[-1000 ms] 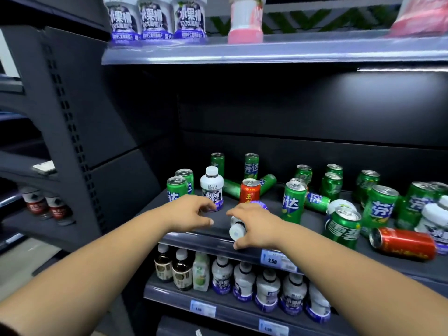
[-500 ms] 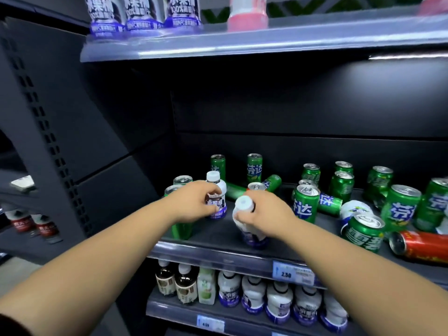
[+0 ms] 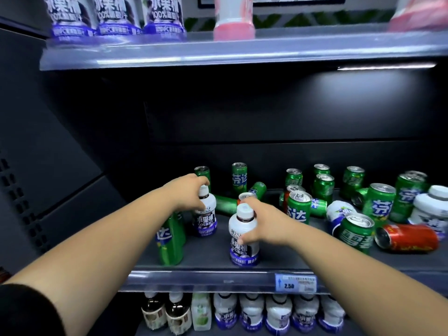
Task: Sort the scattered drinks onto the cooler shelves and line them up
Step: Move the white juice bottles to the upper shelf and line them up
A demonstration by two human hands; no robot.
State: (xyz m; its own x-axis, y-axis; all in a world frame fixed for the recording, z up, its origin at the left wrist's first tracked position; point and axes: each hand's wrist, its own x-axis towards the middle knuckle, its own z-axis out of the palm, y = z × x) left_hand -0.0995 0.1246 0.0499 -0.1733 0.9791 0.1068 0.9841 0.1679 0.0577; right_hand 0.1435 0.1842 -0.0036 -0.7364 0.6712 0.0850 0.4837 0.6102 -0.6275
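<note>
On the middle shelf [image 3: 194, 278], green cans [image 3: 298, 207] sit scattered toward two o'clock, while both white bottles stand upright: the rear bottle [image 3: 206, 215], gripped near its cap by my left hand [image 3: 188, 191], sits at eleven o'clock from the front bottle [image 3: 243, 248] clasped by my right hand [image 3: 263, 223].

Left hand [image 3: 188, 190] grips rear bottle [image 3: 206, 217]; right hand [image 3: 263, 224] grips front bottle [image 3: 243, 253], both upright.
</note>
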